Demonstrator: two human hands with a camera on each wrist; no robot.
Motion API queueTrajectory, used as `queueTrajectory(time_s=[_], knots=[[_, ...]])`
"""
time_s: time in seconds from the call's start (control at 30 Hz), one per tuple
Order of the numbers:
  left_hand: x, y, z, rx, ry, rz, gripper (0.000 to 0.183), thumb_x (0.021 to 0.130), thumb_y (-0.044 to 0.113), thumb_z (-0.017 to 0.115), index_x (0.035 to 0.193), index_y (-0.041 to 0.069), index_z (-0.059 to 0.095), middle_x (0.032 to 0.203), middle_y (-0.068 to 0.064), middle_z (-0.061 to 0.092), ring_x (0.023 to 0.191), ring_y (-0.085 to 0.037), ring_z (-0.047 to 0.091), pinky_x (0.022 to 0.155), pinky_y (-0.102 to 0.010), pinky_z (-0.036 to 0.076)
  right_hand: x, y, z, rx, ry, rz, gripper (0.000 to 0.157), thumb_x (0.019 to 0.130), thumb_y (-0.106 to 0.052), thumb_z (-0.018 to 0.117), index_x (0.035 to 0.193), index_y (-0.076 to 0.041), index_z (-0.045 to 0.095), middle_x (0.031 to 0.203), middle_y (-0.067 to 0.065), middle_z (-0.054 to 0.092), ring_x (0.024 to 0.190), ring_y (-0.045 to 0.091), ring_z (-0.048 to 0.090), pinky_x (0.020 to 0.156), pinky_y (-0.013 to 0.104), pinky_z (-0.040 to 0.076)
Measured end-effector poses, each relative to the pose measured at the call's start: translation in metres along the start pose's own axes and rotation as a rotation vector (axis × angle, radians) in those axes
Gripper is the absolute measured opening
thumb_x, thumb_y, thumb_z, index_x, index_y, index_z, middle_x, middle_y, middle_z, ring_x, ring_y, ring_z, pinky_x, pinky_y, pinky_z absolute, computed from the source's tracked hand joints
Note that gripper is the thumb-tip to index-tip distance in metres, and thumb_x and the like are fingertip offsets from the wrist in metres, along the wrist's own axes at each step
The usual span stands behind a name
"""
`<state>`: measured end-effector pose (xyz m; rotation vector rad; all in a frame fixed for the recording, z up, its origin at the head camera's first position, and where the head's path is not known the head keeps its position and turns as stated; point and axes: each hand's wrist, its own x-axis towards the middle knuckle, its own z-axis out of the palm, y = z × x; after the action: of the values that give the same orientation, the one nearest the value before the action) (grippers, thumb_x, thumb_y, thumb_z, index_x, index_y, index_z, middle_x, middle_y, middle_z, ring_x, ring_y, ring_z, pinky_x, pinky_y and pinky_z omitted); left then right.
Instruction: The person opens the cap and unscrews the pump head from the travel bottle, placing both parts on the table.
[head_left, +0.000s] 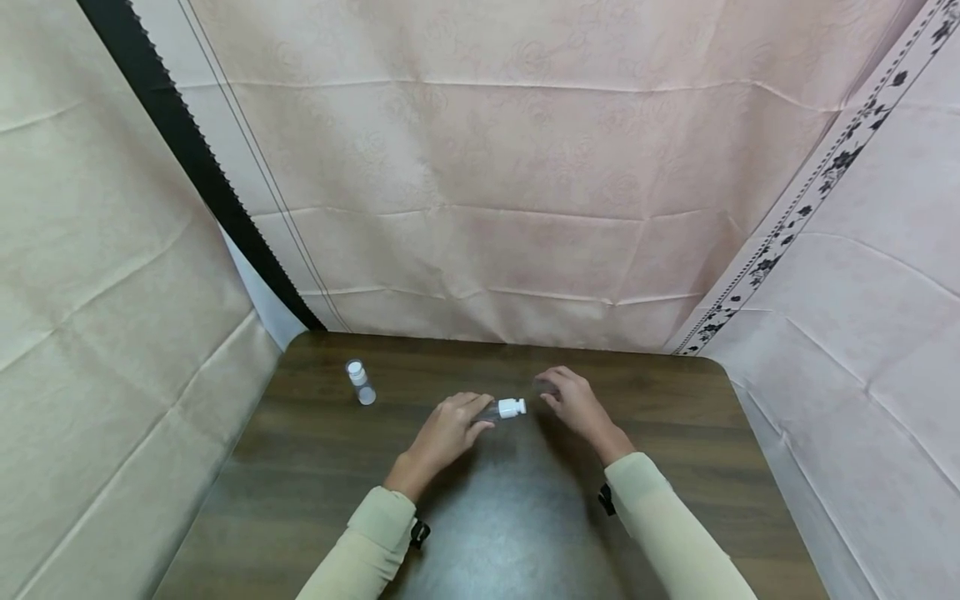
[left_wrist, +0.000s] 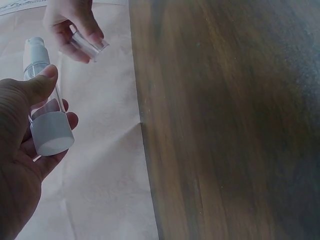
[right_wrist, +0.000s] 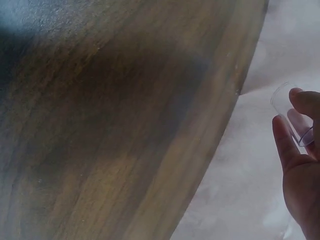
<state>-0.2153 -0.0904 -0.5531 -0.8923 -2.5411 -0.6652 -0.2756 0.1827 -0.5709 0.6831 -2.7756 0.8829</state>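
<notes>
In the left hand point(head_left: 448, 427) is a clear pump bottle point(left_wrist: 51, 131) with a white pump top point(left_wrist: 36, 51) and a white base. The thumb and fingers grip it round its clear middle, and in the head view its white top points right. The right hand point(head_left: 576, 404) pinches a clear plastic cap point(right_wrist: 295, 115) between thumb and fingers, a short way right of the bottle and apart from it. A second clear bottle with a white top point(head_left: 361, 382) stands on the table's left side, away from both hands.
A dark wooden table point(head_left: 315, 500) spreads beneath both hands. Pale cloth sheets point(head_left: 480, 167) hang behind it and at both sides. A black band point(head_left: 202, 158) runs down the left sheet. Dark straps point(head_left: 420, 533) show at the wrists.
</notes>
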Motion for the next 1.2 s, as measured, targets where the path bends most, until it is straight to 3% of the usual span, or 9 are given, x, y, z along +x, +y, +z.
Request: queueTrajectory(time_s=[0.17,0.5,0.77,1.2], knots=[[-0.001,-0.001,-0.001,-0.008,-0.013,-0.016,0.041,0.090,0.024,0.081,0.125,0.006,0.072,0.114,-0.009,0.075,0.105,-0.024,0.073,0.090,-0.039,0.060,0.000,0.003,0.005,-0.043,-0.032,0.015,0.033,0.092,-0.003,0.076,0.124,-0.002,0.069,0.121,0.013,0.066,0.099,0.027,0.072,0.084,0.041,0.061],[-0.002,-0.002,-0.001,-0.015,-0.020,-0.010,0.042,0.092,0.025,0.079,0.128,0.006,0.071,0.117,-0.009,0.075,0.108,-0.024,0.072,0.091,-0.038,0.060,0.004,0.010,0.013,-0.093,-0.137,0.156,0.031,0.093,-0.006,0.076,0.119,-0.006,0.059,0.114,0.012,0.065,0.100,0.026,0.064,0.085,0.044,0.058],[-0.003,-0.002,0.002,-0.008,-0.033,-0.004,0.043,0.092,0.025,0.079,0.128,0.004,0.071,0.117,-0.009,0.075,0.108,-0.024,0.072,0.091,-0.038,0.060,0.004,0.015,0.023,-0.151,-0.154,0.091,0.034,0.094,-0.005,0.074,0.126,-0.002,0.062,0.126,0.018,0.063,0.115,0.034,0.064,0.092,0.047,0.058],[-0.006,-0.004,0.003,0.007,-0.049,-0.017,0.044,0.092,0.028,0.079,0.130,0.008,0.070,0.117,-0.007,0.074,0.108,-0.023,0.072,0.091,-0.037,0.059,0.002,0.019,0.033,-0.160,-0.187,0.084,0.037,0.098,-0.004,0.069,0.135,-0.004,0.062,0.136,0.017,0.059,0.125,0.037,0.060,0.100,0.051,0.054]])
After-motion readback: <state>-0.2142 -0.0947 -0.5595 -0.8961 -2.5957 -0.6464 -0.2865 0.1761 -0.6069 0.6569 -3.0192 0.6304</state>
